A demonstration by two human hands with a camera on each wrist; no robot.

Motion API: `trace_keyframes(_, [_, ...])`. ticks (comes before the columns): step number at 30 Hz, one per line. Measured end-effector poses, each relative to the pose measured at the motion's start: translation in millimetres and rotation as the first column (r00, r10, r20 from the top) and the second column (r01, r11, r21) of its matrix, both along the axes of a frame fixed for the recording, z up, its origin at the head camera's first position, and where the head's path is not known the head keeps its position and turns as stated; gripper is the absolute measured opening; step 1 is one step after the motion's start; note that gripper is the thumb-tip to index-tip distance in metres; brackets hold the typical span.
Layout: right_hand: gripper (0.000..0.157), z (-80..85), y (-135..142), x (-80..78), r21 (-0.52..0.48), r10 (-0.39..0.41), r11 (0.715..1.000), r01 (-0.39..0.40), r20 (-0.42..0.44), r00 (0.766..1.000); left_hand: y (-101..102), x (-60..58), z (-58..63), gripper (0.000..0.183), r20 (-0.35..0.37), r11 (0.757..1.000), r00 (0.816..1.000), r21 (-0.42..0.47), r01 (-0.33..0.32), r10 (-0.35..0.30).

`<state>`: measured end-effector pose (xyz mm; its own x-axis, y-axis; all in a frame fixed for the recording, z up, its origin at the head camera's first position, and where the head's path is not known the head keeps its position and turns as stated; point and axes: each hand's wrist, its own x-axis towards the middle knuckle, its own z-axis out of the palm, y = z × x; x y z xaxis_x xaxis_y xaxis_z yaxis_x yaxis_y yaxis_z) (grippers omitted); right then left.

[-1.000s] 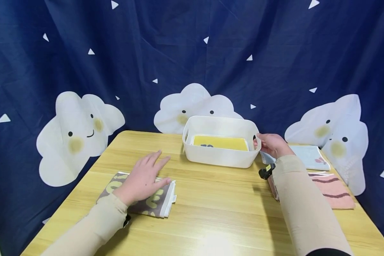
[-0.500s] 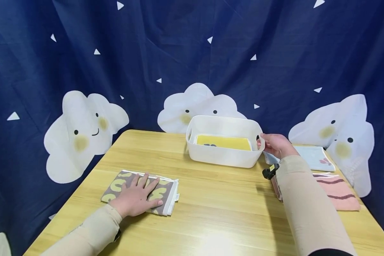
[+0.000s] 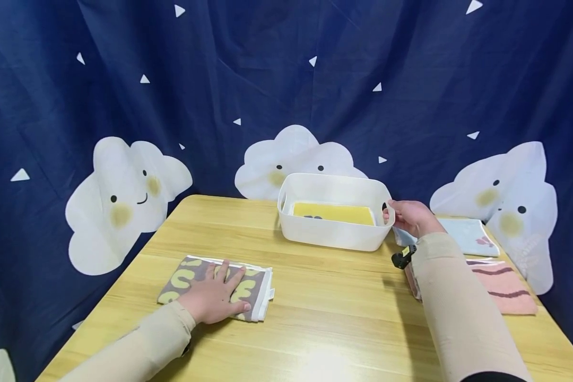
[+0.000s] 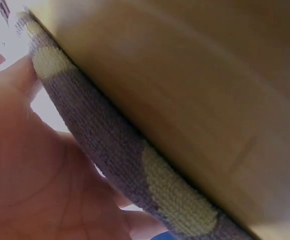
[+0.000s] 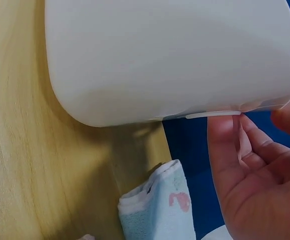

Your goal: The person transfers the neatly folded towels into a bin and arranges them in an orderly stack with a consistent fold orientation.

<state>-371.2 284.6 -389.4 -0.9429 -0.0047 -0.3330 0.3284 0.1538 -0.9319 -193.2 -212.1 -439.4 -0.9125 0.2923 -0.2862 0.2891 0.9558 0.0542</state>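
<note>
From the head view, your left hand [image 3: 213,300] lies flat on the folded brown towel [image 3: 218,286] with the yellow pattern, fingers straight and spread on top of it, pressing it to the wooden table [image 3: 324,318]. The towel sits at the near left of the table, well apart from the white basket [image 3: 333,233]. Your right hand [image 3: 411,216] is at the basket's right end, fingers curled at the handle by the rim. Inside the basket lies a yellow towel [image 3: 333,213], flat on the bottom. Beside your right forearm you have a pink striped towel [image 3: 501,284], and behind it a light blue towel [image 3: 465,236], both on the table's right side.

Over to the left wrist view: it's blurred and very close. Your palm [image 4: 29,190] is up against the brown towel [image 4: 129,165], with the table [image 4: 195,95] just beyond the towel's edge.

Now the right wrist view: your fingers [image 5: 225,145] are hooked under the basket's [image 5: 170,55] rim lip, with the thumb at the far right edge. The light blue towel [image 5: 157,210] lies folded just below the basket, with a small pink mark on it.
</note>
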Motion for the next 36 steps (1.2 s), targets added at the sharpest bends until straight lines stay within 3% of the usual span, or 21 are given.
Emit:
trace_keyframes(7, [0.041, 1.0, -2, 1.2, 0.009, 0.003, 1.0, -0.003, -0.003, 1.0, 23, -3.3, 1.8, 0.094, 0.012, 1.0, 1.0, -0.012, 0.011, -0.011])
trace_keyframes(22, [0.045, 2.4, -2, -0.1, -0.012, 0.027, 1.0, -0.027, 0.001, 1.0, 81, -11.7, 0.5, 0.094, -0.015, 0.996, 1.0, -0.091, -0.008, 0.006])
trace_keyframes(36, [0.045, 2.4, -2, 0.4, -0.022, 0.022, 1.0, -0.022, 0.005, 1.0, 154, -23.8, 0.1, 0.095, -0.053, 0.988, 0.998, -0.148, 0.033, -0.041])
